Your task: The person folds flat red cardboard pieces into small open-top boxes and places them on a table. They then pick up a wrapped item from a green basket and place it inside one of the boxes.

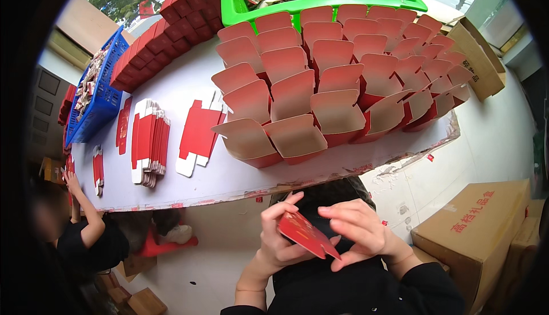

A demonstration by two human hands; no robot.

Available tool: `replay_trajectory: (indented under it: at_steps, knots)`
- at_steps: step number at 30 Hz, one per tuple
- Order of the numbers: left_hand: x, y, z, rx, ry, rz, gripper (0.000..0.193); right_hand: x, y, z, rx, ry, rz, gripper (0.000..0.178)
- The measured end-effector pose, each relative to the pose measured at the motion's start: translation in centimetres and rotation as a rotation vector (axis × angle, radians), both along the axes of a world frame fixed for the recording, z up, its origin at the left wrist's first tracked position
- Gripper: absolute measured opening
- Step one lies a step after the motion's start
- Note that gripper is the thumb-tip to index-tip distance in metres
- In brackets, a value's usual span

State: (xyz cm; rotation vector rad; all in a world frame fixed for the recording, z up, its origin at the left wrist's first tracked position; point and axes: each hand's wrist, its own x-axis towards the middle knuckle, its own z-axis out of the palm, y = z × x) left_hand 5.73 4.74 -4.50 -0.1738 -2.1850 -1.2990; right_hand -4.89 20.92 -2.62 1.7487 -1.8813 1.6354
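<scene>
In front of my body, my left hand (pixel 275 232) is closed round a red cardboard box (pixel 306 236), which looks flattened or partly folded and tilts down to the right. My right hand (pixel 363 232) is at the box's lower right end, its fingers stretched out and apart, with the thumb close to the notched corner; whether it touches is hard to tell. On the table (pixel 223 186) beyond, rows of red boxes with raised pale-lined lids (pixel 297 135) stand upright. Flat red box blanks (pixel 197 132) lie to their left, beside a thicker stack of blanks (pixel 150 143).
A green basket (pixel 320 5) of small packets stands at the back, a blue basket (pixel 97 92) at the far left. Closed red boxes (pixel 166 37) are stacked between them. A co-worker (pixel 86 229) works at the left. A large carton (pixel 472 235) sits on the floor at right.
</scene>
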Motion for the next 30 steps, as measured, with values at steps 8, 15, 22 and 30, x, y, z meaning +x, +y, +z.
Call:
replay_trajectory:
  at_steps: [8,15,22,30]
  knots:
    - [-0.7,0.9,0.2,-0.379,-0.063,0.079,0.037,0.1,0.1,-0.3,0.068,0.127,-0.055,0.059]
    - [-1.6,1.0,1.0,-0.342,0.058,0.025,0.043,0.7,0.1,-2.1,-0.027,-0.236,-0.027,0.068]
    - [-1.9,1.6,-1.2,-0.187,0.174,0.072,0.078,1.0,0.5,-4.2,-0.153,-0.244,-0.142,0.072]
    - [-2.2,1.9,0.0,-0.302,0.033,0.086,0.072,0.9,0.3,-3.2,-0.094,-0.351,-0.111,0.027]
